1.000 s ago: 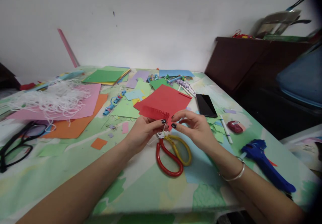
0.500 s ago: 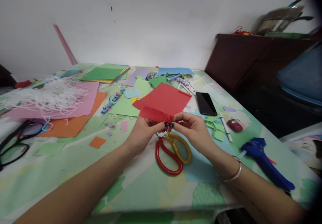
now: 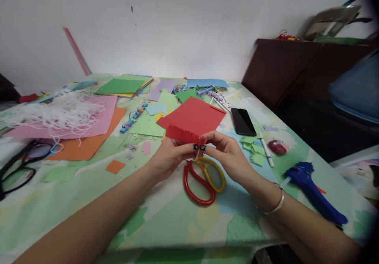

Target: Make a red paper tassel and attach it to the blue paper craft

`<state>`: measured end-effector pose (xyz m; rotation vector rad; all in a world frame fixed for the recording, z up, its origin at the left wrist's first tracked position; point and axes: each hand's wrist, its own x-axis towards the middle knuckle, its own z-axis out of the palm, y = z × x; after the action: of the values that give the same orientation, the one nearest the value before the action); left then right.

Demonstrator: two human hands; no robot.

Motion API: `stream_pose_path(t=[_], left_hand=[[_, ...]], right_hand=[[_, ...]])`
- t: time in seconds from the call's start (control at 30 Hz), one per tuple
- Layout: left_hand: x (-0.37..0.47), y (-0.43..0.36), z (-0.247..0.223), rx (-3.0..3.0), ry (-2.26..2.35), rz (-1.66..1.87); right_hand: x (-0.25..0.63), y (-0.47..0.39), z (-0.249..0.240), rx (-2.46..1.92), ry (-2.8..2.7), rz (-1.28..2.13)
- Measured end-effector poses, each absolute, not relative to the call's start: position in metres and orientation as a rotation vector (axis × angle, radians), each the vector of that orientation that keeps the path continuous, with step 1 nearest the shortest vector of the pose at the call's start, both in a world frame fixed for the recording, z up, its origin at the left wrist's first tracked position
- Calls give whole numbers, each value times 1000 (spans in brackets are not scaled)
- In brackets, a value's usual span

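The fringed strip of red paper point(image 3: 181, 134), in the head view, is held above the green-patterned worktop point(image 3: 160, 224) by the person's left hand point(image 3: 169, 157) and right hand point(image 3: 226, 153), their thumbs pinching together near its right end. It looks light, limp and easily torn, best held along the uncut band, not the fringe.

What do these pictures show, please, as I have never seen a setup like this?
There is no machine here: a camera worn on a person's head looks forward and down at their bare hands. The left hand and right hand meet above a table, pinching a fringed red paper strip near its end, where a thin white string shows between the thumbs. Below lie scissors with red and yellow handles; around are a red sheet, a black phone, a blue glue gun and a heap of white string.
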<state>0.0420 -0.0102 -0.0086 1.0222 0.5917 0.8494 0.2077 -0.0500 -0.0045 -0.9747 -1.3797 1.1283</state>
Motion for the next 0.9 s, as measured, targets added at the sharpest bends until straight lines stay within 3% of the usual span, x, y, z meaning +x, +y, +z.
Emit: stream_pose_path(t=[0.37,0.9], left_hand=[[38,-6,-14,867,472,643],[40,-5,-15,900,462,681]], right_hand=[[209,-51,-6,-840,-1340,1323],[207,-53,-3,-898,-1316,1231]])
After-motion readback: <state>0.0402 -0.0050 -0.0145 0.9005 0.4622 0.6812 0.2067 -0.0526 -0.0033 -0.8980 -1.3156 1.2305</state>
